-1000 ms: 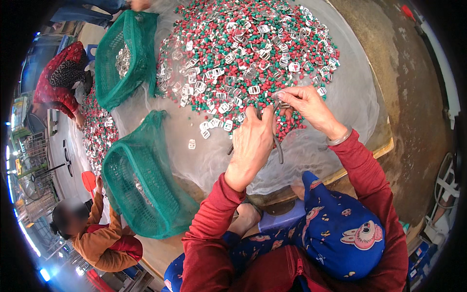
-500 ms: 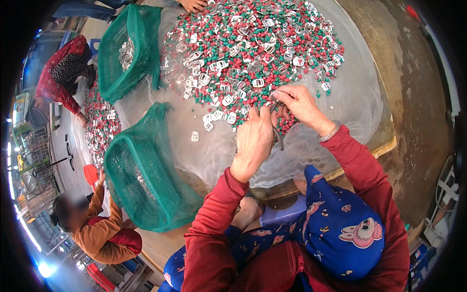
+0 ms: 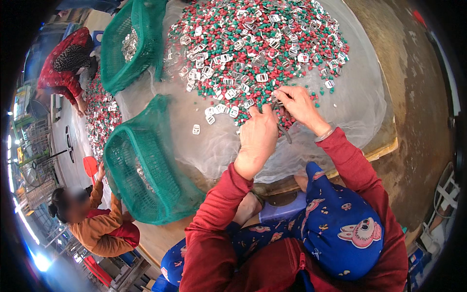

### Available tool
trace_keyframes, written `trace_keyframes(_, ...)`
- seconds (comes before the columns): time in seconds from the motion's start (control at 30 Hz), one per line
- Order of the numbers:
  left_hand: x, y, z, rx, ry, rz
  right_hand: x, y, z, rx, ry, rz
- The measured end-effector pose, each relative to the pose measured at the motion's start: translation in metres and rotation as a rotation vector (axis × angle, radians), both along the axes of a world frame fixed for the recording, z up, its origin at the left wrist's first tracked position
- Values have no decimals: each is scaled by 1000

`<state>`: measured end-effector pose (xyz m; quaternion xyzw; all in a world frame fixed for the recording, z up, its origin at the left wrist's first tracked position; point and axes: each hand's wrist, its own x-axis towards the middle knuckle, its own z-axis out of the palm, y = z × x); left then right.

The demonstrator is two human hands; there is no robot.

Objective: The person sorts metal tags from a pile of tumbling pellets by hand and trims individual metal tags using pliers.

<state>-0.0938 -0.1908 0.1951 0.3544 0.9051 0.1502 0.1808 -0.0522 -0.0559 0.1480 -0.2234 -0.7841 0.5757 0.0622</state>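
My left hand is closed in a pinch at the near edge of a heap, its fingertips turned down. Just right of it, my right hand is closed too, thumb pressed to forefinger. Between them is a dark narrow piece, gripped by both; one end sticks out below, and its full shape is hidden by the fingers. The heap mixes small red and green stone-like bits with silvery slotted buckles. Several buckles lie loose left of my left hand, and a single buckle lies further left on pale mesh cloth.
Two green mesh-covered baskets stand along the left, with buckles inside. Two co-workers sit or bend beyond them, beside another heap. One holds a red paddle-shaped thing. A purple stool is beneath me.
My hands keep close together with the dark piece, its lower end now swung slightly right. The view has shifted a little. The bending co-worker's arms have moved; the hand at the upper edge is gone.
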Motion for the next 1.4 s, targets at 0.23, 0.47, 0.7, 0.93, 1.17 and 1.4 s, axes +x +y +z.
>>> trace_keyframes(0.23,-3,-8,-9,146,-33,-67,7,2,-4,-639,-88,-108)
trace_keyframes(0.47,4,-18,-63,418,-235,14,7,-8,-25,-375,-211,-106)
trace_keyframes(0.7,2,-10,11,-207,79,-64,10,2,-21,-141,65,-43)
trace_keyframes(0.93,-15,-8,32,140,62,0,37,28,9,-1092,147,2)
trace_keyframes(1.17,5,0,16,182,-10,-39,34,26,3,-710,132,20)
trace_keyframes(1.4,10,6,10,139,-9,-99,38,25,8,-579,145,-33)
